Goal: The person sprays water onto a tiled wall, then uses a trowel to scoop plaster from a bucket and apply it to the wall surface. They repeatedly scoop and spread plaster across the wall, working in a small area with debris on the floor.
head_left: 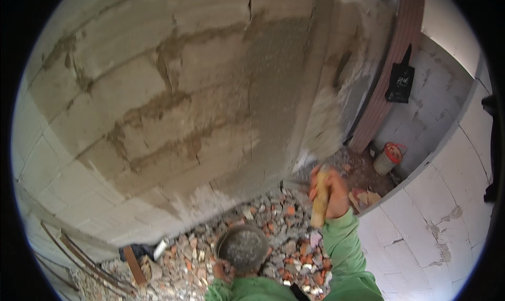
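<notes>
My left hand point(223, 271) is closed on the near left rim of a round dark bucket point(220, 244), with wet grey mortar point(243, 247) inside. Further forward and to the right, my right hand point(336, 191) grips the pale wooden handle point(319, 209) of a trowel. A thin grey strip, apparently its blade, points left by the foot of the wall; the fingers and some blur hide the rest. Ahead stands a block wall point(205, 69), partly wetted, with a band of fresh grey mortar point(276, 85) running down it.
Broken brick rubble point(286, 243) covers the floor. At lower left lie a reddish-brown strip point(134, 267), a white pipe piece point(161, 249) and bent rods point(79, 256). A black bag point(401, 83) hangs on a reddish post point(386, 75); a bucket point(386, 160) stands behind the low pale wall point(415, 222).
</notes>
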The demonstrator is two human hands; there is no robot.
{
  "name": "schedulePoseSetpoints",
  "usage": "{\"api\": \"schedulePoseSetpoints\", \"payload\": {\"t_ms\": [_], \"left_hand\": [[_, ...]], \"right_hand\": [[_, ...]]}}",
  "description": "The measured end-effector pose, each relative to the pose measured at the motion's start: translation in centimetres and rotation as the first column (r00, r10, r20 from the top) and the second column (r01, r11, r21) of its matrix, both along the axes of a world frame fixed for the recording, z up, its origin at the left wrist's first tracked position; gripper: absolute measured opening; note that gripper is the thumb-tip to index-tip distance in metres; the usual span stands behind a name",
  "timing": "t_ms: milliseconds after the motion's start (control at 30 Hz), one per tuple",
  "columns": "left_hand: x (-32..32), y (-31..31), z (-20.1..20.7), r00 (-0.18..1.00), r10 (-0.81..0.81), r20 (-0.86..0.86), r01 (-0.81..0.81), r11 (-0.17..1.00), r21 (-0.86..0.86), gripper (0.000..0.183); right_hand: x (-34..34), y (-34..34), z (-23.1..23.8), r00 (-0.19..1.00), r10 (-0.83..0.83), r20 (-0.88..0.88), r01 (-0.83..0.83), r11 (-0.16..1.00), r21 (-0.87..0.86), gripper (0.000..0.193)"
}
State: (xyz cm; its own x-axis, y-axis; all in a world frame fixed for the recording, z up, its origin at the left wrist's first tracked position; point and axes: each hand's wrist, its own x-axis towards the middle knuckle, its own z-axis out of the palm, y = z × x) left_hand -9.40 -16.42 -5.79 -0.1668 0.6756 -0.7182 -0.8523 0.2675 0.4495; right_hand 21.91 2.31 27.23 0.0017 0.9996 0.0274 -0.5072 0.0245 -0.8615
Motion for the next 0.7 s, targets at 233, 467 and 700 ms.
{"api": "schedulePoseSetpoints", "payload": {"t_ms": [233,467,700], "left_hand": [[-2.8,1.4,-1.5,0.995,-0.099,-0.017,0.095,0.981,-0.17,0.027],[-2.4,1.8,-1.1,1.0,-0.021,0.015,0.022,0.99,-0.137,0.026],[-1.5,1.0,-3.9,0.991,0.118,0.06,-0.114,0.991,-0.067,0.026]], "right_hand": [[-1.1,14.8,19.1,0.66,-0.652,-0.372,0.697,0.347,0.628,0.042],[-4.4,30.9,20.3,0.368,-0.767,0.525,0.646,0.617,0.448,0.067],[-13.8,8.1,-6.4,0.626,0.033,0.779,-0.562,0.713,0.42,0.066]]}}
